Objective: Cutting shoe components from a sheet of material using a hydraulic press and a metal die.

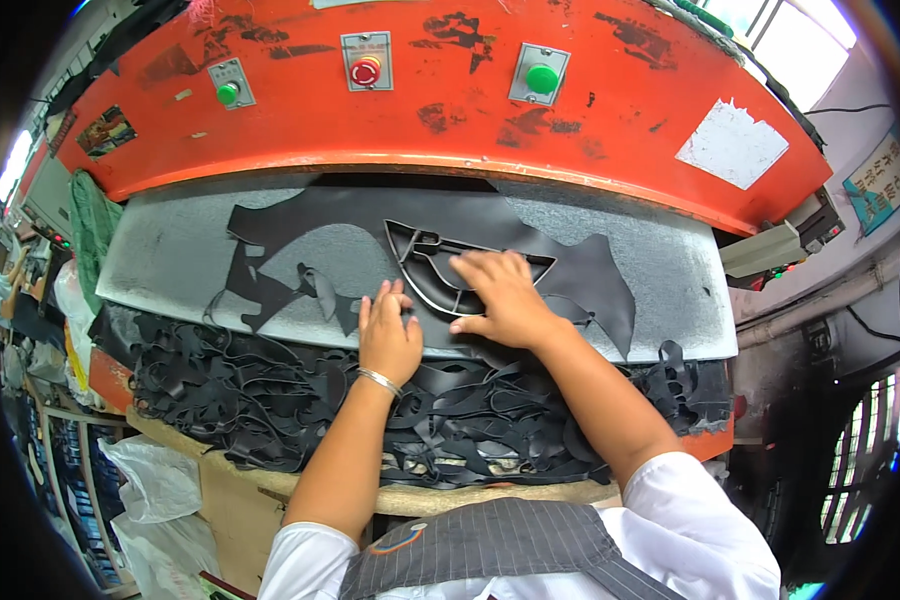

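Observation:
A curved metal cutting die [417, 281], with crossbars inside its outline, lies on a dark sheet of leather-like material [560, 260]. My right hand [510, 300] grips the die's right part, fingers over its inner bars and thumb outside its near curved edge. Just left of the die, my left hand [388, 335] rests on the near part of the sheet, its fingers apart and holding nothing. A bracelet [380, 381] circles my left wrist. The sheet has a large cut-out and ragged strips at its left side.
The sheet lies on a grey cutting bed [170, 245]. Behind it rises an orange press beam [450, 125] with a red button [365, 71] and green buttons [542, 79]. Dark offcuts [270, 400] heap along the near edge. Plastic bags [155, 480] hang at lower left.

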Demonstrator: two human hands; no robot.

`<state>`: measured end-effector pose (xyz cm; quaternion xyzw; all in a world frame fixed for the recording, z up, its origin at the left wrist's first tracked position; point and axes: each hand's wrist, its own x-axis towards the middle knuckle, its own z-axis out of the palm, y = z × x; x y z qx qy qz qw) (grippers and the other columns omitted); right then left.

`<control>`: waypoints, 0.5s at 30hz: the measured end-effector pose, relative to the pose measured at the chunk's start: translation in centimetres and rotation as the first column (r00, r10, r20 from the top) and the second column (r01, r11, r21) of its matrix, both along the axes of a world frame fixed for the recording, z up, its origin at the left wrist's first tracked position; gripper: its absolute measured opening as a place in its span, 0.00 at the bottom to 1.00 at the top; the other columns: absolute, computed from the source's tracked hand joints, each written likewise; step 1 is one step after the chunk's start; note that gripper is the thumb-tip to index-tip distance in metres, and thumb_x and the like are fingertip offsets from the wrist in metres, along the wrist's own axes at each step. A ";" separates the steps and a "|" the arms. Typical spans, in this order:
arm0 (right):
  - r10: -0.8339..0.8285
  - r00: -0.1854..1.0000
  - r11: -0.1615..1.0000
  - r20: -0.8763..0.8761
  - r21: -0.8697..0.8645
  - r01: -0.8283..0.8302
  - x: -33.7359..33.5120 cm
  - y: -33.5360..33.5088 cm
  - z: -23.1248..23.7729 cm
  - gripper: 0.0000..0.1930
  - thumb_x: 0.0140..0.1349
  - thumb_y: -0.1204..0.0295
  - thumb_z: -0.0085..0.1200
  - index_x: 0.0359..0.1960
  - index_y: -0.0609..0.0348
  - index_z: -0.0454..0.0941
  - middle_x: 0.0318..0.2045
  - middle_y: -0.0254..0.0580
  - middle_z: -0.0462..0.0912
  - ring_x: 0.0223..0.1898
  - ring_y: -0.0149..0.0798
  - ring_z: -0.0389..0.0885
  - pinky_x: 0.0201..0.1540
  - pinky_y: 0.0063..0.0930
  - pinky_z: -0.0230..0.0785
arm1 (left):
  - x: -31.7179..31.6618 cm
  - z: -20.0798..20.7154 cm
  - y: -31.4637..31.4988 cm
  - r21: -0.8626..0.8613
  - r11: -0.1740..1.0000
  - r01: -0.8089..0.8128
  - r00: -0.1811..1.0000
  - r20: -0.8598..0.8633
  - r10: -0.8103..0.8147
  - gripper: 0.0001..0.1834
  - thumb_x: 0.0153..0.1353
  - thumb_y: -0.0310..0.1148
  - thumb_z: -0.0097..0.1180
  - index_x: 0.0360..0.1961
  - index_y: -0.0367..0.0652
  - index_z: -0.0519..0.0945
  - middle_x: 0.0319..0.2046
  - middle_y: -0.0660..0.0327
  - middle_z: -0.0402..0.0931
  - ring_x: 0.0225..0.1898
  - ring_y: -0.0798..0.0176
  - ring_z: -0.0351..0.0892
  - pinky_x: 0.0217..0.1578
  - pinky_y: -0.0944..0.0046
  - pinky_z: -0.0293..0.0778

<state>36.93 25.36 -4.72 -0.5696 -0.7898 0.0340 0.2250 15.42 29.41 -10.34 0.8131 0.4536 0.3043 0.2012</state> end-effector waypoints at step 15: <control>-0.354 0.910 0.935 -0.215 -0.055 0.350 5.0 -1.9 -3.5 0.34 0.32 0.60 0.77 0.48 0.45 0.80 0.70 0.54 0.56 0.65 0.59 0.62 0.64 0.47 0.60 | -0.2 0.1 1.8 -0.054 0.998 0.037 0.992 0.122 -0.030 0.10 0.56 0.25 0.50 0.40 0.42 0.68 0.55 0.46 0.76 0.65 0.47 0.65 0.67 0.46 0.50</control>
